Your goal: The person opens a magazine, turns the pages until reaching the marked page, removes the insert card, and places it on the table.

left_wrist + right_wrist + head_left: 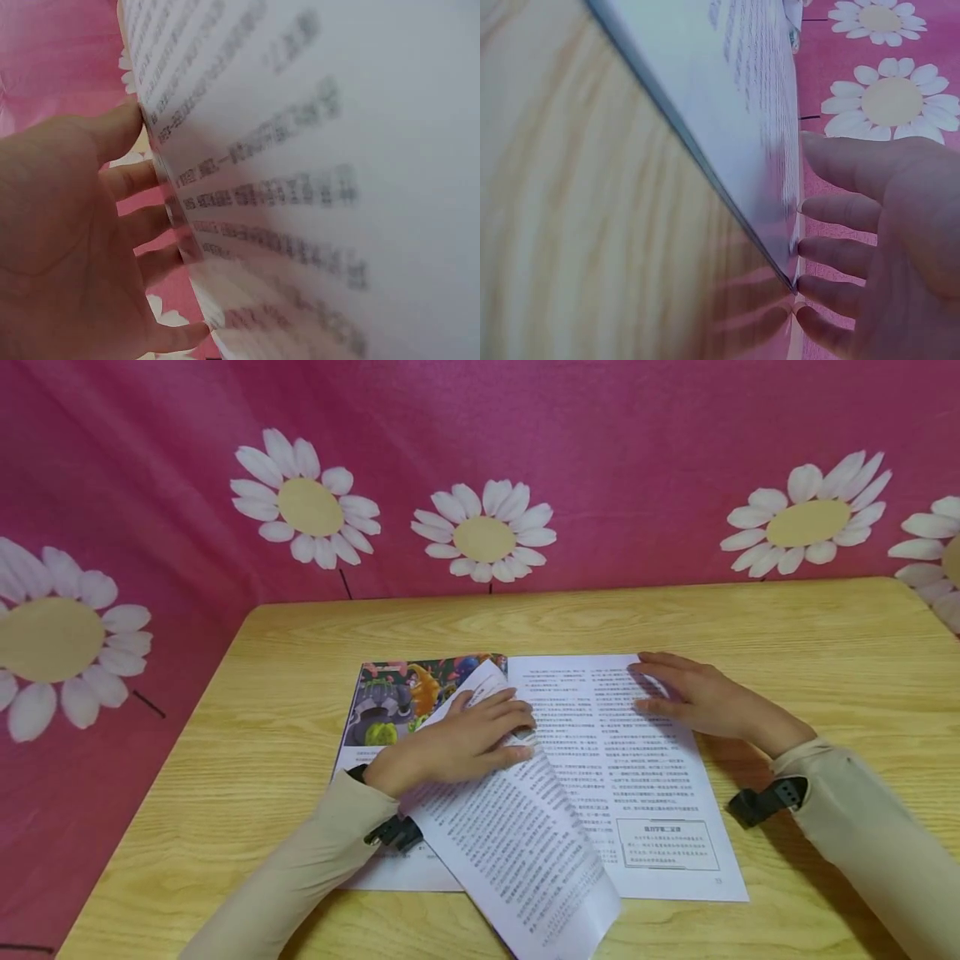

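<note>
Magazine (pixel 660 777) lies spread open on the wooden surface (pixel 262 735), toward the middle, with its two sides parted left and right. As for progress, the opening is made and a leaf (pixel 517 852) is raised and slants over the gutter, its lower corner poking out past the near edge, so I judge the turn of that leaf to be about midway. What seems left is the flattening of it, since it bows upward and covers much of the left page (pixel 405 878), while the right page (pixel 652 797) lies mostly uncovered, full of print. Both hands are on the paper. The left hand (pixel 465 743) rests across the raised leaf, loosely spread with a slight bend in the fingers; its wrist view shows the thumb (pixel 120 131) and fingers apart, their tips meeting the paper (whether they press or merely rest, I cannot tell). The right hand (pixel 697 702) lies at the far right corner of the right page, fingers fairly straight and apart, touching the paper's margin without gripping it. Smaller again, a colourful picture (pixel 375 718) shows at the far part of the left page, partly hidden by the left hand and the leaf. Smallest is a boxed note (pixel 667 845) near the foot of the right page, in plain sight.
</note>
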`<state>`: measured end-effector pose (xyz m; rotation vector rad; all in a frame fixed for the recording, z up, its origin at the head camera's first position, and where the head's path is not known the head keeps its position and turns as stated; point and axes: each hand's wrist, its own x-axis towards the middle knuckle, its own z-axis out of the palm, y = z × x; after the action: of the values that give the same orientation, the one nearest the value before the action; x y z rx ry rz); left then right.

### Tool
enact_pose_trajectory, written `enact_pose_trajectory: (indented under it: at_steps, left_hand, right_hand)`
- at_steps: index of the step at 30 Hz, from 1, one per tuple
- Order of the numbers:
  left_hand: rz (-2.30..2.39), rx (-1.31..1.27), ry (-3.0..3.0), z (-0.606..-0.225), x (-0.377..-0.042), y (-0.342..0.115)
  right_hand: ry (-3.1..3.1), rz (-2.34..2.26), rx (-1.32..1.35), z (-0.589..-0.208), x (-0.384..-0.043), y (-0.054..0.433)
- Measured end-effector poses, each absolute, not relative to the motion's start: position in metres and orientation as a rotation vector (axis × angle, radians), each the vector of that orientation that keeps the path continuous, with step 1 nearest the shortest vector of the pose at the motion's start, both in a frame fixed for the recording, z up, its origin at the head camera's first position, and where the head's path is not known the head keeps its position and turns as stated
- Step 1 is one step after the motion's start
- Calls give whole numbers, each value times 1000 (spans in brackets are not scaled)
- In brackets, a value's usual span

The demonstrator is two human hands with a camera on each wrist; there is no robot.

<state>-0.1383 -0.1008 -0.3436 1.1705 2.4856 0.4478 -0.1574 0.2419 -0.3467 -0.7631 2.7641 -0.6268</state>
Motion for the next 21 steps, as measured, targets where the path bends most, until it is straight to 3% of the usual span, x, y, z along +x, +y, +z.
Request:
enact_pose_trajectory:
  at_steps: [21]
  left_hand:
    - [320, 1072, 2464, -331, -104, -115]
  right_hand:
    - [2754, -671, -778, -353, -157, 244]
